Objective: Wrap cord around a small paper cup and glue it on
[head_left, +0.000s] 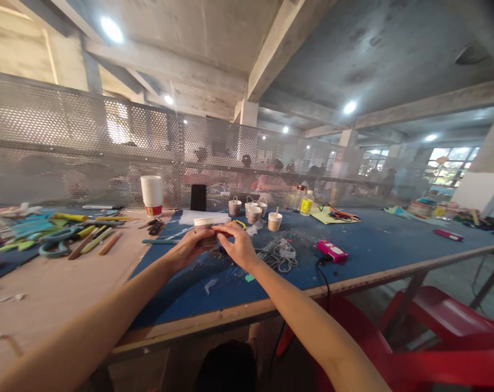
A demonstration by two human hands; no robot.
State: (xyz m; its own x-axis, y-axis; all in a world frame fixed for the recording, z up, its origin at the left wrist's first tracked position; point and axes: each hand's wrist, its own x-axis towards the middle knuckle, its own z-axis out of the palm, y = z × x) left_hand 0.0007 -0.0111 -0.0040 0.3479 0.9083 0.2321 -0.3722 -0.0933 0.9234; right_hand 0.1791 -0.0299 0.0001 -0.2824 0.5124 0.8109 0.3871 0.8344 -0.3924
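My left hand (192, 246) and my right hand (238, 244) meet over the blue table top (365, 256), both closed on a small paper cup (204, 224) held between them. The fingers of my right hand pinch at the cup's rim and side. Just beyond my right hand lies a tangle of thin wire and string (280, 254). Several similar small paper cups with handles (253, 209) stand further back on the table.
A stack of white cups (151, 194) and a dark phone (198, 197) stand at the back. Scissors (55, 242) and coloured sticks lie left. A pink box (332, 250) with a black cable lies right. Red plastic chairs (434, 321) stand beside the table. People sit behind a mesh screen (87, 147).
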